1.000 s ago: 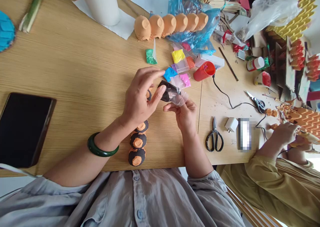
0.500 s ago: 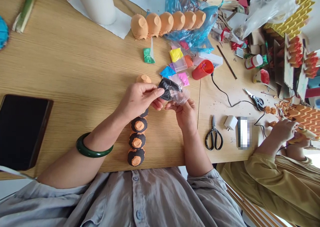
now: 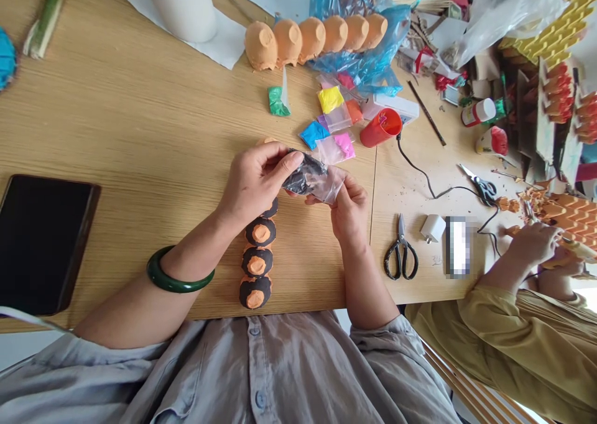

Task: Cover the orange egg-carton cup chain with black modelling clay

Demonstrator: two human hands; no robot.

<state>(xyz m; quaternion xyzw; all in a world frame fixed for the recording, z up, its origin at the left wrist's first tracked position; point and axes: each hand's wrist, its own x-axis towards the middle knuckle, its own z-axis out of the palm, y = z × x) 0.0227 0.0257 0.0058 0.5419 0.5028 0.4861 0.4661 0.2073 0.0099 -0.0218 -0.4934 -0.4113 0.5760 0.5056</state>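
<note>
Between my two hands is a clear plastic bag of black modelling clay. My left hand pinches the dark, filled end between thumb and fingers. The clear, loose end is gripped by my right hand. Below the left hand a strip of orange egg-carton cups lies on the table, several of them ringed in black around orange tops. My left hand and the bag hide part of this strip. Farther back lies a second strip of plain orange cups.
Small packets of coloured clay lie beyond my hands, beside a red cup. Black-handled scissors and a white charger are to the right. A co-worker's hands work at far right. A tablet lies left.
The bag has been turned and drawn out flatter between my hands, its clear end now stretched toward the right hand. My right hand has shifted its hold on that end.
</note>
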